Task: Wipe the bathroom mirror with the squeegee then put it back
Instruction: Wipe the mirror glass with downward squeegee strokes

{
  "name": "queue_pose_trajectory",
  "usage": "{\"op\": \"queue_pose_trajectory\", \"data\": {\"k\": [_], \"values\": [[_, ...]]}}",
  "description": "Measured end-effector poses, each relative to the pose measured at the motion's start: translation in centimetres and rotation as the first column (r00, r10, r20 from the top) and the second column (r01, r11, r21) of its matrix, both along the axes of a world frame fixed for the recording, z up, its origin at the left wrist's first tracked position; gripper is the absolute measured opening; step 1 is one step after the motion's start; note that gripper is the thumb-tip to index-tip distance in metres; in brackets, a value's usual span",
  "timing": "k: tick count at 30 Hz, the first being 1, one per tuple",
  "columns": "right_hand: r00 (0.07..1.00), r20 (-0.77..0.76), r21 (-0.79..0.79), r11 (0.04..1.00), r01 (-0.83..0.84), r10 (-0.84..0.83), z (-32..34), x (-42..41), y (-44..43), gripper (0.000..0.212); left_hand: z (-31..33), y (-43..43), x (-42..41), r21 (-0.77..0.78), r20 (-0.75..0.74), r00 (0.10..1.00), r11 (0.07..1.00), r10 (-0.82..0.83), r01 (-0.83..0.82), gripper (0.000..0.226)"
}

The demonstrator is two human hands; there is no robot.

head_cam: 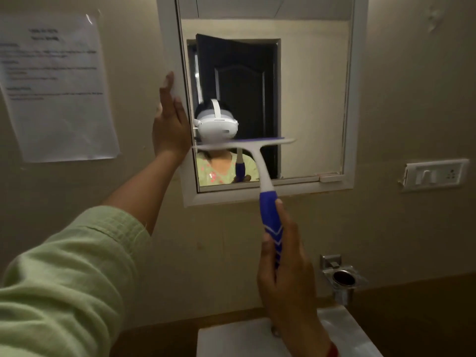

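Blue and white, the squeegee (260, 161) lies with its blade across the lower part of the mirror (309, 99). Our right hand (286, 276) has its fingers wrapped around the blue handle. Our left hand (170, 119), fingers spread flat, presses on the mirror's white frame (170, 47) at left.

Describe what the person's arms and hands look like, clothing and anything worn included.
The left arm wears a loose, pale green sleeve of lightly textured fabric, pushed up so the forearm is bare. The left hand is bare, with no ring or glove visible. The right hand is also bare; a red band shows at its wrist.
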State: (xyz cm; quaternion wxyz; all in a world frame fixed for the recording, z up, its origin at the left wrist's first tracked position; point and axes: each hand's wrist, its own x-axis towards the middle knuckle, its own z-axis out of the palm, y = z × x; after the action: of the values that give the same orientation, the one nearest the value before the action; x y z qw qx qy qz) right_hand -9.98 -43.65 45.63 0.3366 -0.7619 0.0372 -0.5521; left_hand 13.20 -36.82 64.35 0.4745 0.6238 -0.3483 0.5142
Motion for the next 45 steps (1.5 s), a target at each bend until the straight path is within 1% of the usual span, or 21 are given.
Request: {"op": "queue_pose_trajectory", "data": {"k": [6,11,16,22,26,29,34,37,40,45], "values": [[0.992,0.127,-0.105,0.994,0.009,0.004,6.7,0.5,-3.7,0.046,-0.1,-0.1,0.7,0.0,-0.005,1.0,1.0,0.013,-0.013,0.043],[0.973,0.228,-0.217,0.972,0.092,-0.041,11.1,1.4,-6.2,0.046,-0.1,-0.2,0.8,-0.006,-0.035,0.999,1.0,0.02,-0.021,0.042],[0.955,0.295,-0.265,0.956,0.122,-0.04,13.8,2.2,-7.0,0.044,-0.5,-0.1,0.5,-0.021,-0.037,0.998,0.999,0.049,-0.05,0.041],[0.923,0.371,-0.334,0.912,0.239,-0.106,18.9,3.8,-8.1,0.045,-0.2,0.0,0.6,-0.033,-0.019,0.999,0.999,0.039,-0.04,0.042],[0.895,0.427,-0.32,0.905,0.282,-0.128,22.6,5.1,-8.9,0.045,-0.3,-0.1,0.6,-0.048,-0.03,0.999,0.998,0.041,-0.043,0.041],[0.886,0.437,-0.298,0.904,0.307,-0.157,24.9,6.0,-9.4,0.045,-0.3,0.0,0.4,-0.032,-0.043,0.999,0.999,0.024,-0.026,0.043],[0.885,0.442,-0.232,0.934,0.273,-0.149,27.6,7.1,-9.8,0.044,-0.3,0.3,0.0,-0.014,-0.029,1.0,1.0,-0.002,0.002,0.047],[0.876,0.455,-0.223,0.932,0.285,-0.159,28.8,7.4,-9.7,0.044,-0.3,0.3,-0.1,-0.011,-0.017,1.0,1.0,-0.004,0.004,0.047],[0.879,0.443,-0.215,0.931,0.294,-0.175,29.5,7.6,-9.6,0.044,-0.3,0.4,-0.1,-0.017,-0.036,0.999,1.0,-0.015,0.014,0.047],[0.863,0.433,-0.235,0.892,0.387,-0.26,29.4,7.9,-9.6,0.047,-0.3,0.3,0.1,-0.015,-0.017,0.999,0.999,-0.038,0.038,0.045]]}}
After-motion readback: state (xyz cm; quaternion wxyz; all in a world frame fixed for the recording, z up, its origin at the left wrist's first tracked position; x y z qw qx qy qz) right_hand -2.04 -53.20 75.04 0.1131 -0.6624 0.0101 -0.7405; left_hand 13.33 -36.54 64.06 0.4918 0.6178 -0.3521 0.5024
